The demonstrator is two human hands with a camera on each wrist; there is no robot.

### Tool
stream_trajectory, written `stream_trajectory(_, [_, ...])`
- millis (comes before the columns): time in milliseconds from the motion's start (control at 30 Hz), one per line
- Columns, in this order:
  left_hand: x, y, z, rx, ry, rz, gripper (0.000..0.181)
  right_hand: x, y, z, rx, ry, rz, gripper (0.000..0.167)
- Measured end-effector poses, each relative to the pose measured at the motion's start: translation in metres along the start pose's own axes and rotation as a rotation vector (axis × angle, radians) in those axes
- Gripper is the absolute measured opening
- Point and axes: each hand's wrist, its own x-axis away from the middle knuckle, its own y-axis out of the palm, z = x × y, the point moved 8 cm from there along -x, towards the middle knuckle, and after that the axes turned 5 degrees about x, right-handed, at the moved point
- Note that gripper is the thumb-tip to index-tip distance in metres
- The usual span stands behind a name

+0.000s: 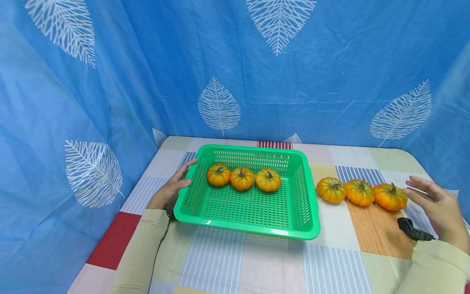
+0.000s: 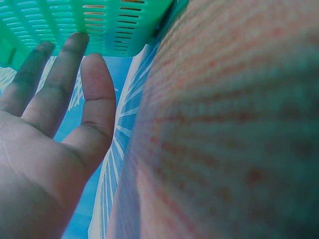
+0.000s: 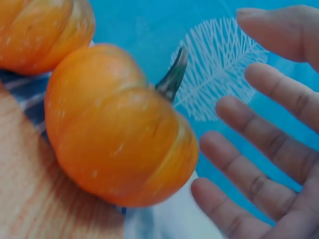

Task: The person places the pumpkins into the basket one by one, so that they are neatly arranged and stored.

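A green plastic basket [image 1: 246, 230] with slotted walls stands on the table, holding a row of three small orange pumpkins, the middle one [image 1: 242, 179] between the other two. My left hand [image 1: 172, 188] is at the basket's left side, fingers extended; in the left wrist view its fingertips [image 2: 75, 42] reach the slotted wall. To the right of the basket lie three more pumpkins [image 1: 361, 192] in a row. Beside the rightmost pumpkin [image 3: 119, 134] is my right hand [image 1: 438, 206], its fingers spread and nothing in its grasp. Whether a fingertip touches that pumpkin is hard to tell.
A patchwork-patterned cloth [image 1: 271, 261] covers the table. Blue curtains [image 1: 293, 90] with white leaf prints hang behind and along the sides. A dark wrist strap device [image 1: 413, 230] sits at my right wrist.
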Motion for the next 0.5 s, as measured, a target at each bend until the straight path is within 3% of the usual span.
stream_trajectory(200, [0.0,0.0,0.0,-0.005,-0.008,0.015,0.071,-0.002,0.005,0.014,0.047,0.003,-0.066,0.066])
stream_trajectory(400, [0.001,0.0,0.0,0.009,-0.011,0.014,0.07,-0.001,0.01,0.025,-0.009,-0.004,-0.099,0.057])
stream_trajectory(500, [0.0,0.0,0.001,-0.007,-0.009,0.015,0.07,-0.003,0.014,0.031,-0.014,0.034,-0.127,0.063])
